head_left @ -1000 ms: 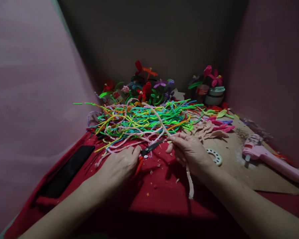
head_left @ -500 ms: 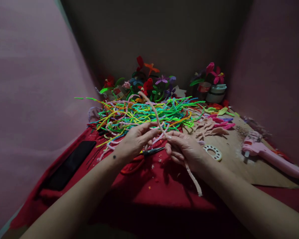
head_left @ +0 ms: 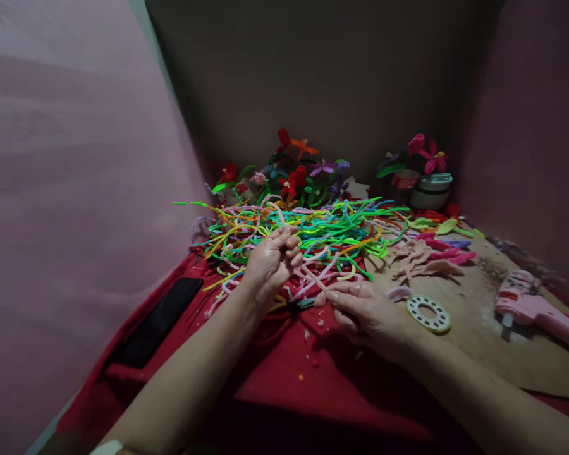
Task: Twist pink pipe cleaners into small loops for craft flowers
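Gripping pale-pink pipe cleaner (head_left: 313, 278) between fingers of left hand (head_left: 271, 262) and right hand (head_left: 367, 311). Could kink under uneven tension.

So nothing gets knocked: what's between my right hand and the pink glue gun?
A pale holed ring, on the brown board; the head view shows it.

Your left hand (head_left: 275, 260) reached farther forward, fingers curled beside the thumb; your right hand (head_left: 364, 311) pinched thumb against forefinger. Your left forearm (head_left: 195, 370) and right forearm (head_left: 464, 379) slanted inward.
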